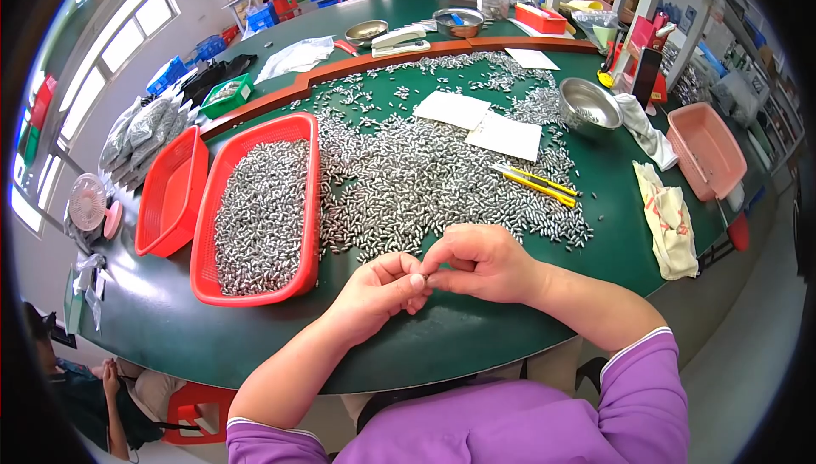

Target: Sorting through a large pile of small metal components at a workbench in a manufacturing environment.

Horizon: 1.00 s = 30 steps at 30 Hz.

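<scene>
My left hand [374,296] and my right hand [483,265] meet at their fingertips over the table's near side. Both are closed in a pinch; whatever lies between the fingers is too small and covered to name. Just beyond them spreads a wide heap of small silver metal pieces [416,179], each a short rounded barrel shape. To the left, a red plastic basket [313,200] is filled with the same silver pieces [262,217]. Two yellow-handled tools [544,187] lie on the heap's right part, near white paper sheets [503,136].
Left of the full basket stands another red basket [172,200]. A brown wooden strip [299,88] borders the heap's far side. At right are a metal bowl [588,105], a pink basin [707,154] and a cream cloth bag [665,222]. Other people sit or stand nearby.
</scene>
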Each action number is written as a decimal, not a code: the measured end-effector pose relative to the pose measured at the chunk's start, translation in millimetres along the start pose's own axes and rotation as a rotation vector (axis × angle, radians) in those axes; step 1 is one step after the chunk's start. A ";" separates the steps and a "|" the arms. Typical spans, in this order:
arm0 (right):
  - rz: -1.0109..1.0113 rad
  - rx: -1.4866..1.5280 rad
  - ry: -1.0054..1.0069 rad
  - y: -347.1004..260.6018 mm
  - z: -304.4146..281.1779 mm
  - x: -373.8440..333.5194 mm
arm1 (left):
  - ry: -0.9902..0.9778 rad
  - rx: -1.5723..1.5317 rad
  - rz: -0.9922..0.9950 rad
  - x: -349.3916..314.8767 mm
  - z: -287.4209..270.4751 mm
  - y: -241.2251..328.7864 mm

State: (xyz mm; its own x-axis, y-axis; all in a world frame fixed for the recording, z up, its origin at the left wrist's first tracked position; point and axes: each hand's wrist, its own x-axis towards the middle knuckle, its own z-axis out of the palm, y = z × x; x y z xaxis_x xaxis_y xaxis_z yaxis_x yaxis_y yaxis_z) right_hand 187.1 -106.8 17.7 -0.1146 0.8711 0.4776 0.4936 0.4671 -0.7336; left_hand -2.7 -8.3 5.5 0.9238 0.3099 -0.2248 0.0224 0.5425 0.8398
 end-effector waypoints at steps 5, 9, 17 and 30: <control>0.075 0.064 -0.021 2.6 0.1 -1.3 | -0.007 -0.041 0.004 0.0 -3.4 -1.7; 0.066 0.109 -0.002 2.5 1.4 -0.7 | -0.018 -0.066 0.032 2.2 -4.9 -4.8; 0.009 0.089 0.008 2.8 1.2 -0.6 | -0.031 -0.021 0.034 3.7 -4.1 -3.8; 0.037 0.105 -0.017 1.3 -0.8 0.3 | -0.037 0.003 0.063 6.6 -9.1 -5.3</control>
State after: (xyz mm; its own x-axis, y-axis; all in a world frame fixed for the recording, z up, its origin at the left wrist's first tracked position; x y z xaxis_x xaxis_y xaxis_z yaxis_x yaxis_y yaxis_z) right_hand 188.4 -106.1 17.2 -0.1135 0.8899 0.4417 0.4047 0.4475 -0.7975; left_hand -0.2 -2.1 -4.9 0.9370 0.3139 -0.1533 -0.0349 0.5208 0.8530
